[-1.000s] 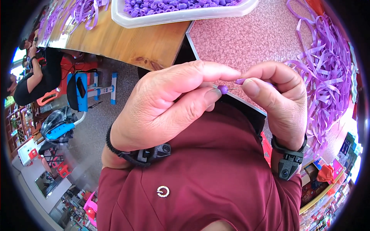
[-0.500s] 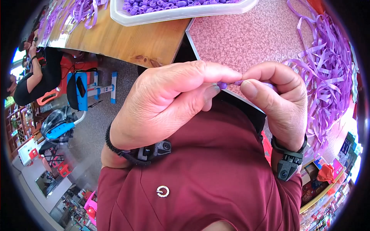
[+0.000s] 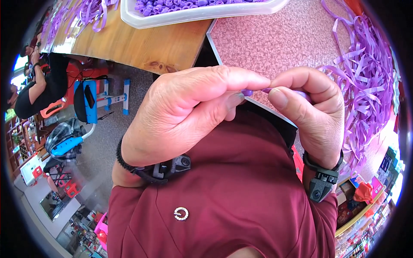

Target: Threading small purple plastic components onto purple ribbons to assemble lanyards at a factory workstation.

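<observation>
Left hand [image 3: 183,114] pinches a round purple bead [image 3: 247,92], more hidden than before; right hand [image 3: 316,114] pinches maybe thin purple ribbon [image 3: 266,90].

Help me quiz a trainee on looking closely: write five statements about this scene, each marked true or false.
1. The left hand holds a purple bead. True.
2. The right hand is empty. False: the right hand pinches a purple ribbon.
3. The large ribbon pile lies to the right of both hands. True.
4. The tub is filled with green pieces. False: the tub holds purple pieces.
5. The wearer's shirt is white. False: the shirt is dark red.
</observation>
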Demonstrator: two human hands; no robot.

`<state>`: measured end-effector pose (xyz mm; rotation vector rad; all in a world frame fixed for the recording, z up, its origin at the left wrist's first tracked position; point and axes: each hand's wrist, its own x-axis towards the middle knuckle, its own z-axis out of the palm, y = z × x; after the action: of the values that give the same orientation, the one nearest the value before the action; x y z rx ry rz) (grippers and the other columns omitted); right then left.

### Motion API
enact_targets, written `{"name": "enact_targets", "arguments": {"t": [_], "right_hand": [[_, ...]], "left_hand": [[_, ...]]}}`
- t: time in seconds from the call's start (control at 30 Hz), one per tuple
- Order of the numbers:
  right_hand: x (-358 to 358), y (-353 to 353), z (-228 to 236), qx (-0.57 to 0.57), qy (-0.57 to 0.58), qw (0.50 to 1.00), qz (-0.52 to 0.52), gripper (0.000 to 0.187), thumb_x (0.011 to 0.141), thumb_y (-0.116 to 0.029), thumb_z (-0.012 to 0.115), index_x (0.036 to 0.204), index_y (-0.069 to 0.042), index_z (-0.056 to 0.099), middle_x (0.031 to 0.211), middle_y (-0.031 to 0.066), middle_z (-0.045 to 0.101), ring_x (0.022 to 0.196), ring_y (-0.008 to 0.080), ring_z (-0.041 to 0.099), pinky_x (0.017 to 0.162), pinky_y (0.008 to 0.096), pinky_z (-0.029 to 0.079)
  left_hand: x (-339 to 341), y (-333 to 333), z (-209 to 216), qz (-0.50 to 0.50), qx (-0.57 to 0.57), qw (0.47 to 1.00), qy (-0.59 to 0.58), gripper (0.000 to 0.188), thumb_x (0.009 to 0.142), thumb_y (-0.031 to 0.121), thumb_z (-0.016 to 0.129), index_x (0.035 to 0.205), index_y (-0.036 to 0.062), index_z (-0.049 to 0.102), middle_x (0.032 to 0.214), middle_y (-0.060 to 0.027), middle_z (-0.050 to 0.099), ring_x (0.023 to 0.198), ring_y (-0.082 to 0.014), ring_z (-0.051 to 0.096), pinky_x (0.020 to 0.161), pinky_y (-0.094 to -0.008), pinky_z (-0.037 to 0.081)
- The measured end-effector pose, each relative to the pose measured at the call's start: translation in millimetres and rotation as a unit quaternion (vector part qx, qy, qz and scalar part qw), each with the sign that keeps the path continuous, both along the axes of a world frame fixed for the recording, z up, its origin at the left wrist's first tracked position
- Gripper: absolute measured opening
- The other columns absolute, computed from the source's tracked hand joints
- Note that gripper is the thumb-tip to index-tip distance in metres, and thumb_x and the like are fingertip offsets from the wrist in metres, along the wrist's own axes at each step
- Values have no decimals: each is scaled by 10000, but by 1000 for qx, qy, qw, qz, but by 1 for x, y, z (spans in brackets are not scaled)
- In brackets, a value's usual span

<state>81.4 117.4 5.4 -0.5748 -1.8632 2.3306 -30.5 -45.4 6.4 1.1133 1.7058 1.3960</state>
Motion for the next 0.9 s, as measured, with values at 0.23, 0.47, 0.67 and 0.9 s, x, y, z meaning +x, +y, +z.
{"name": "enact_targets", "arguments": {"t": [0.23, 0.47, 0.67, 0.9], "right_hand": [[2, -3, -2, 106, 41, 993, -13, 121, 742, -8, 670, 851, -8, 618, 752, 10, 601, 639, 52, 505, 580, 178, 390], [-1, 1, -10, 505, 211, 837, -4, 193, 657, 35, 704, 829, -18, 633, 594, 49, 553, 471, 129, 468, 417, 253, 331], [1, 1, -14, 523, 218, 824, 7, 214, 648, 28, 708, 842, -17, 629, 589, 49, 548, 455, 142, 456, 405, 255, 325], [-1, 0, -18, 480, 224, 848, 10, 205, 653, 24, 705, 836, -20, 625, 625, 59, 581, 469, 135, 461, 411, 251, 324]], "left_hand": [[2, 2, -2, 19, 10, 1000, 22, 231, 863, -10, 490, 1075, -12, 583, 881, -57, 599, 685, -70, 539, 646, -190, 434], [11, 6, -10, 76, 44, 996, -15, 205, 862, 17, 518, 1051, -22, 587, 886, -52, 599, 689, -63, 525, 643, -184, 431], [12, 7, -12, 80, 43, 994, -55, 171, 852, -12, 525, 1018, -30, 562, 869, -48, 586, 697, -61, 530, 642, -172, 430], [11, 2, -6, 111, -23, 986, -121, 78, 817, -9, 584, 854, 2, 516, 767, -12, 558, 634, -39, 523, 569, -149, 412]]}}
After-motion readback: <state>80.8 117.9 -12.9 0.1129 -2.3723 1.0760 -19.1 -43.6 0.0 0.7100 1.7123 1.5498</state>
